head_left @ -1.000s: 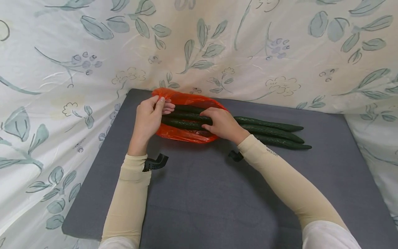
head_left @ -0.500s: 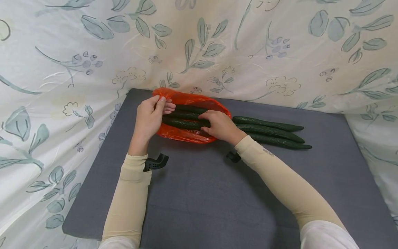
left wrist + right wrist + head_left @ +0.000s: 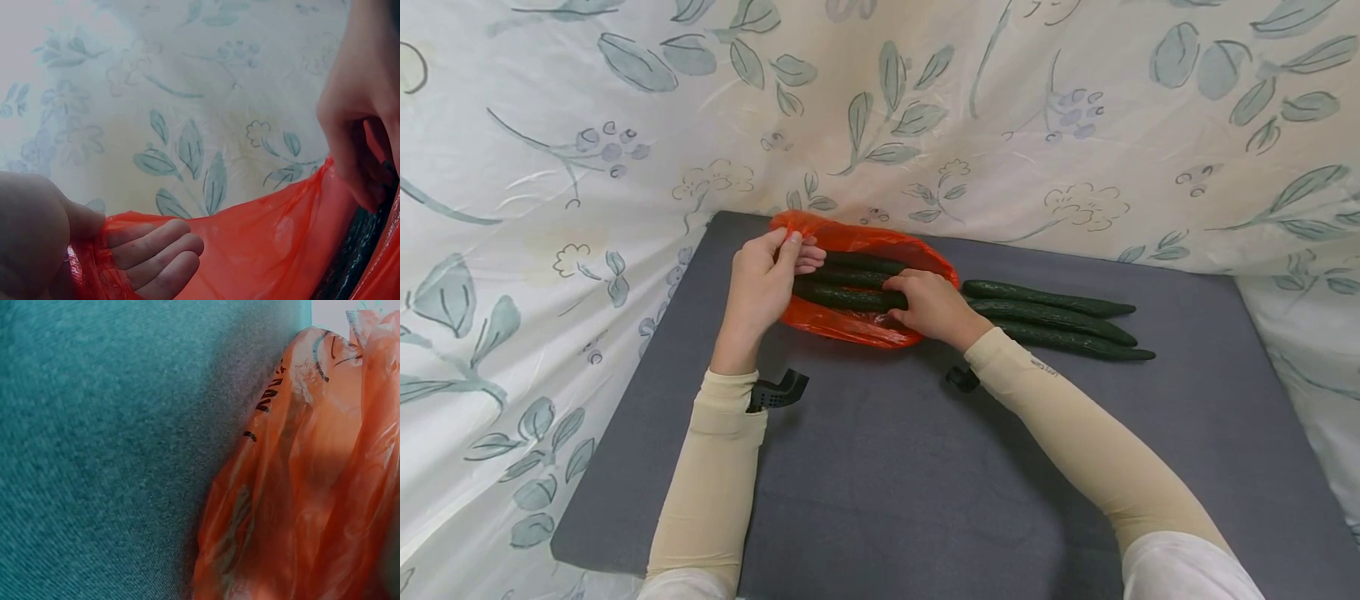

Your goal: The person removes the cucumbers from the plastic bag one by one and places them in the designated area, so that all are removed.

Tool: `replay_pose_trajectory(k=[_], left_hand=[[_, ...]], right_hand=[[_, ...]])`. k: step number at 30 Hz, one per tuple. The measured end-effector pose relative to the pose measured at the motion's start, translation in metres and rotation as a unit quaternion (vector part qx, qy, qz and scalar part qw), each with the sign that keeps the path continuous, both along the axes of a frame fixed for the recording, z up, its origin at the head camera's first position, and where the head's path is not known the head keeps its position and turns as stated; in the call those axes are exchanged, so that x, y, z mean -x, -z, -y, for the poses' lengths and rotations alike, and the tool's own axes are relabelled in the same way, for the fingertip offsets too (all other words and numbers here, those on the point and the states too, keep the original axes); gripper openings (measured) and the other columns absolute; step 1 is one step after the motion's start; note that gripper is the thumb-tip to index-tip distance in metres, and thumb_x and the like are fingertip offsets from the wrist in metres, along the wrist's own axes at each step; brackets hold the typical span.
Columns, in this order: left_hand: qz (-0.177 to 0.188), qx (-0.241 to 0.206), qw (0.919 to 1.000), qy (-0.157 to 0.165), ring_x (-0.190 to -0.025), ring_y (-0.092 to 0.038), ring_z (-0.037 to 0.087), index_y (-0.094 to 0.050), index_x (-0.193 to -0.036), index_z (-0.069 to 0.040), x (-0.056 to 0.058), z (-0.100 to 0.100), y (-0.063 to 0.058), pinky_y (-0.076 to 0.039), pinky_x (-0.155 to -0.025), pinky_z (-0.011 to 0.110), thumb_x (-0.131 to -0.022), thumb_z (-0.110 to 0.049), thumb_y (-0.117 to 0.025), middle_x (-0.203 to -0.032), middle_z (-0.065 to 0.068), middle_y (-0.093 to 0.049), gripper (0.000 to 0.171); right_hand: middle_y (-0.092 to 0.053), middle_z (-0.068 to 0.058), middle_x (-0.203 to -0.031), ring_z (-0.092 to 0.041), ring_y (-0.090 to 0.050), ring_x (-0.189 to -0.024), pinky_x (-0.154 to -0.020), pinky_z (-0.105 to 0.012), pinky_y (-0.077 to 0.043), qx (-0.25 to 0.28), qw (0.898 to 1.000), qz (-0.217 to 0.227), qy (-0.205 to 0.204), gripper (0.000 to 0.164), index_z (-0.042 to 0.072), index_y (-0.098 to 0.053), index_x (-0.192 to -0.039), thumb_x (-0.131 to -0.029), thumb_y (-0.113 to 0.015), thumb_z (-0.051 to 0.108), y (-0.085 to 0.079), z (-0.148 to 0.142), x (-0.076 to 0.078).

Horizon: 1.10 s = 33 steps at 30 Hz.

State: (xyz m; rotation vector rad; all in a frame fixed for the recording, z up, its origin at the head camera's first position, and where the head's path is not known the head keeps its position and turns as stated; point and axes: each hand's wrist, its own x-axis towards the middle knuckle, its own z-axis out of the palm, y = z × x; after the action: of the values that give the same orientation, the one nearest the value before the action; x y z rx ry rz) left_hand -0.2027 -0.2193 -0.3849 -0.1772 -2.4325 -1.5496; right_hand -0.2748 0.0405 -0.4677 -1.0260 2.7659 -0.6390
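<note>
An orange-red plastic bag (image 3: 857,333) lies with its mouth spread at the back of the table. My left hand (image 3: 762,279) pinches the bag's rim between thumb and index finger; its other fingers extend over the opening, also visible in the left wrist view. Inside the bag lie several dark green cucumbers (image 3: 842,297), side by side. My right hand (image 3: 936,307) reaches in at the right side of the mouth, its thumb and fingers around the end of the front cucumber. In the right wrist view, the bag (image 3: 294,487) fills the right side and no fingers show.
To the right of the bag, three more cucumbers (image 3: 1052,321) lie side by side on the grey table (image 3: 910,467). A floral-patterned sheet (image 3: 865,108) hangs behind the table and along both sides.
My right hand has shifted slightly left and toward me, lower over the front cucumber. The left hand keeps its pinch on the rim, and the three cucumbers outside stay where they were.
</note>
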Motion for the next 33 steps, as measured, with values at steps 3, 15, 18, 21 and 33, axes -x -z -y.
replay_pose_trajectory(k=[3,15,18,21,33], left_hand=[[-0.003,0.000,1.0000,0.000,-0.098,-0.077,0.032,-0.075,-0.118,0.007,0.000,0.000,0.000,-0.064,-0.090,0.034,-0.117,-0.018,-0.051,-0.108,0.014,-0.079,0.035],[-0.004,-0.002,1.0000,0.003,-0.099,-0.076,0.036,-0.075,-0.119,0.008,0.001,0.001,0.002,-0.064,-0.090,0.034,-0.117,-0.018,-0.051,-0.108,0.014,-0.079,0.035],[-0.006,-0.002,1.0000,0.003,-0.099,-0.077,0.035,-0.075,-0.118,0.008,0.001,0.001,0.002,-0.064,-0.090,0.034,-0.117,-0.018,-0.051,-0.108,0.014,-0.079,0.035],[-0.007,-0.001,1.0000,0.001,-0.098,-0.077,0.033,-0.075,-0.118,0.008,0.001,0.001,0.002,-0.064,-0.090,0.034,-0.117,-0.018,-0.051,-0.108,0.014,-0.079,0.035],[-0.011,0.004,0.9999,0.000,-0.095,-0.077,0.025,-0.075,-0.119,0.008,0.001,0.003,0.000,-0.064,-0.090,0.035,-0.117,-0.019,-0.051,-0.108,0.014,-0.079,0.036]], right_hand=[[-0.070,-0.015,-0.135,-0.032,-0.068,-0.120,-0.106,-0.050,-0.057,-0.008,1.000,-0.002,0.000,0.046,0.003,-0.071,-0.140,-0.098,-0.082,0.018,0.001,0.001,0.000],[-0.075,-0.015,-0.122,-0.036,-0.066,-0.116,-0.105,-0.051,-0.057,-0.042,0.998,-0.032,-0.022,0.036,0.001,-0.075,-0.131,-0.096,-0.082,0.009,0.006,0.006,-0.001],[-0.075,-0.013,-0.122,-0.035,-0.068,-0.113,-0.097,-0.053,-0.061,-0.063,0.997,-0.050,-0.013,0.036,0.005,-0.075,-0.132,-0.097,-0.082,0.011,0.008,0.007,-0.003],[-0.075,-0.012,-0.117,-0.035,-0.071,-0.105,-0.085,-0.056,-0.065,-0.084,0.994,-0.076,-0.007,0.032,0.007,-0.076,-0.129,-0.098,-0.082,0.013,0.009,0.010,-0.004],[-0.076,-0.010,-0.098,-0.035,-0.074,-0.083,-0.067,-0.056,-0.065,-0.085,0.988,-0.130,0.018,0.012,0.009,-0.081,-0.110,-0.098,-0.079,0.012,0.012,0.014,-0.009]])
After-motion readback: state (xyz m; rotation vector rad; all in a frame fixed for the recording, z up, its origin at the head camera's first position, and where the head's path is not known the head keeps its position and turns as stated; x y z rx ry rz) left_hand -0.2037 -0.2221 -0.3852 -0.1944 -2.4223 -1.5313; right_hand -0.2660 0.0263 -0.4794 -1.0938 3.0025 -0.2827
